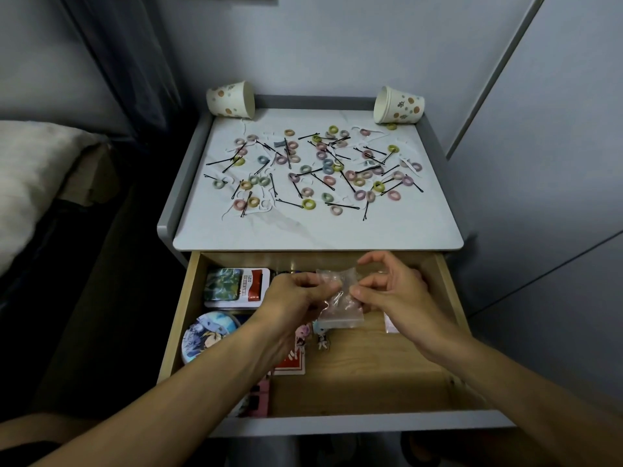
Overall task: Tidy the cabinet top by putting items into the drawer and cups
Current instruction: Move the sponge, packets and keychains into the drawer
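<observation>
Over the open wooden drawer [448,291], my left hand [296,298] and my right hand [387,291] both pinch a small clear plastic bag [340,308] at its top edge. The white cabinet top [303,227] behind is strewn with several coloured hair ties [308,203], black bobby pins [342,205] and white floss picks [232,207]. Two flower-patterned paper cups lie on their sides at the back corners, the left cup [231,98] and the right cup [397,105], mouths facing inward.
The drawer holds a rectangular tin [236,288], a round printed tin [205,335], small cartoon figures [320,338], a red card [291,364] and a pink item [259,396]. A bed [30,183] lies to the left, walls close behind and to the right.
</observation>
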Action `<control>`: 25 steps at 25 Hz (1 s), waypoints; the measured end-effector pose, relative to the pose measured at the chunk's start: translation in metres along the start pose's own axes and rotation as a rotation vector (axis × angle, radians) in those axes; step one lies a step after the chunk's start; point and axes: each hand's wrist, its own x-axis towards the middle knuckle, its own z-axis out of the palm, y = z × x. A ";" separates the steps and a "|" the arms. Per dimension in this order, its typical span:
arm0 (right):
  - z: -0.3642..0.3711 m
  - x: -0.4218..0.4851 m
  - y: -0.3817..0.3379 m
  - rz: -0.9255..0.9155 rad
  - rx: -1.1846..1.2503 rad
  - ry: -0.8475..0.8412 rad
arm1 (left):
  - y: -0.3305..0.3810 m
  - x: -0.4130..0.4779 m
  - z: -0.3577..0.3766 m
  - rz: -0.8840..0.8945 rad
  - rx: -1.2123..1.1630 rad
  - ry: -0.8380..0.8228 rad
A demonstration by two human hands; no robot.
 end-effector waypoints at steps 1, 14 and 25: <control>0.001 -0.001 0.001 -0.023 0.003 -0.005 | 0.000 0.000 0.000 -0.002 -0.021 0.002; 0.010 0.001 0.004 -0.138 0.032 -0.075 | -0.003 0.003 -0.002 0.101 -0.007 0.063; 0.006 0.003 0.011 -0.119 -0.027 -0.043 | -0.001 -0.001 -0.002 0.113 0.133 0.112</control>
